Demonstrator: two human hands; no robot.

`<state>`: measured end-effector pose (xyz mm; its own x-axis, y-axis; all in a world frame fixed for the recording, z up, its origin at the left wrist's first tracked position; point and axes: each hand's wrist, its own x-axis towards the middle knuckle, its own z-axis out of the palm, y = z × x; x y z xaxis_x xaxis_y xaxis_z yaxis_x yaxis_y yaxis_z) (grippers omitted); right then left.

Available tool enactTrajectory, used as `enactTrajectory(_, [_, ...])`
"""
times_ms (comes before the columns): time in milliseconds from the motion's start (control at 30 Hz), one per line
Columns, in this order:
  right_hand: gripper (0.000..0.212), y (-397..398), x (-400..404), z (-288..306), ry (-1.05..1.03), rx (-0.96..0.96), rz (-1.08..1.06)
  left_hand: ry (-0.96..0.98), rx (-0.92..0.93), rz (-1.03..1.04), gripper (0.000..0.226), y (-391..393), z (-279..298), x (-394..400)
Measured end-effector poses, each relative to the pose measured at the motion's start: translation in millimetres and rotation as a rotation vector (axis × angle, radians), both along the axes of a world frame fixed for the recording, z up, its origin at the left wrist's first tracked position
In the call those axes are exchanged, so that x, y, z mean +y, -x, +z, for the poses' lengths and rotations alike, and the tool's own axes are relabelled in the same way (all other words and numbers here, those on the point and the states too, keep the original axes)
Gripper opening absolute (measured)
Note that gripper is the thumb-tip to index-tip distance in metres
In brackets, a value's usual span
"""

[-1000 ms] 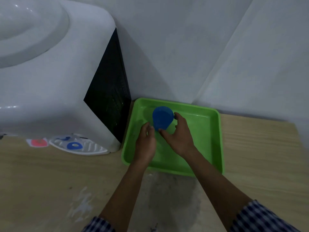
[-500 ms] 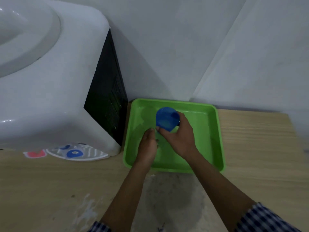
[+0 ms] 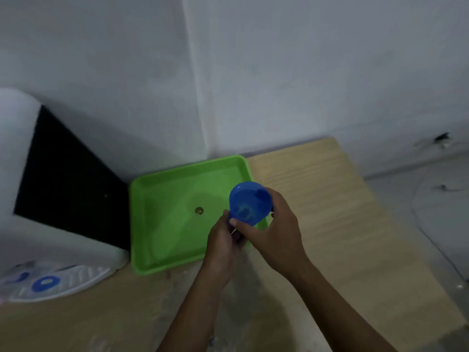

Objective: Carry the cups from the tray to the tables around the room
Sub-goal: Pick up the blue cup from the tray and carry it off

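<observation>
A blue plastic cup point(image 3: 250, 203) is held upright above the right part of the green tray point(image 3: 165, 199), its open mouth facing me. My right hand point(image 3: 276, 229) grips it from the right and below. My left hand point(image 3: 223, 242) touches the cup's lower side with its fingertips, its fingers curled toward the base. The tray lies on the wooden table point(image 3: 330, 224) by the wall corner and holds no other cup, only a small dark spot point(image 3: 199, 210) at its middle.
A white water dispenser point(image 3: 38, 199) with a black side panel stands just left of the tray, its drip grille point(image 3: 50, 283) with blue taps in front. White walls close the back. The table's right edge drops to a grey floor point(image 3: 431, 199).
The cup has been turned mouth-up and lifted toward the tray's right side. Both hands moved right with it, and my view swung to the right.
</observation>
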<state>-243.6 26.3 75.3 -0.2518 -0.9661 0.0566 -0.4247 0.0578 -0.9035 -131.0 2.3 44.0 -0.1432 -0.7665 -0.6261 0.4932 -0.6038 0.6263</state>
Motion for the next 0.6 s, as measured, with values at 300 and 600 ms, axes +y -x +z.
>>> enactTrajectory(300, [0.071, 118, 103, 31, 0.075, -0.027, -0.249, 0.052, 0.011, -0.251, 0.032, 126, 39, 77])
enactTrajectory(600, [0.073, 244, 242, 50, 0.113, -0.080, -0.491, 0.088, -0.004, -0.533, 0.032, 265, 62, 193])
